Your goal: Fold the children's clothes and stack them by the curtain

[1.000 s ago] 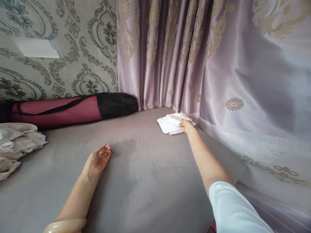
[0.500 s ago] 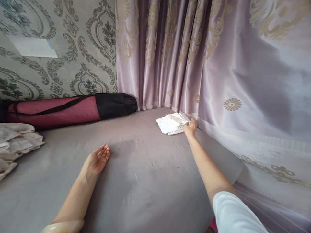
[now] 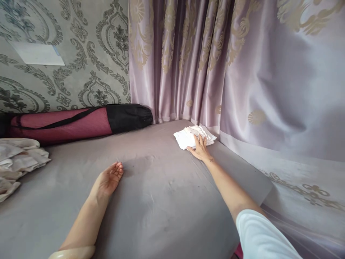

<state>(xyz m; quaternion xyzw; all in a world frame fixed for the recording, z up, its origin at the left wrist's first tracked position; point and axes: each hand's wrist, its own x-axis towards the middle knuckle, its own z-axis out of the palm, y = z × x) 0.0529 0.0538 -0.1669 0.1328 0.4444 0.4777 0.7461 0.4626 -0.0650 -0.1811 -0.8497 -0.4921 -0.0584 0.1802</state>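
A small stack of folded white cloths (image 3: 184, 138), perhaps clothes, lies at the far right corner of the grey bed sheet (image 3: 161, 201). My right hand (image 3: 201, 148) rests on the near side of the stack, palm down with its fingers spread. On the left, my left hand (image 3: 111, 178) lies on the sheet with the palm turned up and the fingers loosely curled but not closed on anything. A rumpled heap of pale fabric (image 3: 21, 158) sits at the left edge, apart from both hands.
Along the patterned wall (image 3: 88, 68) lies a maroon and black rolled bag (image 3: 64, 124) with a strap. Lilac curtains (image 3: 178, 61) hang behind the stack and down the right side of the bed. A white paper (image 3: 39, 54) is on the wall.
My right hand has gone from the right edge of the folded stack to its near side, turning palm down over it. The left hand has stayed in place.
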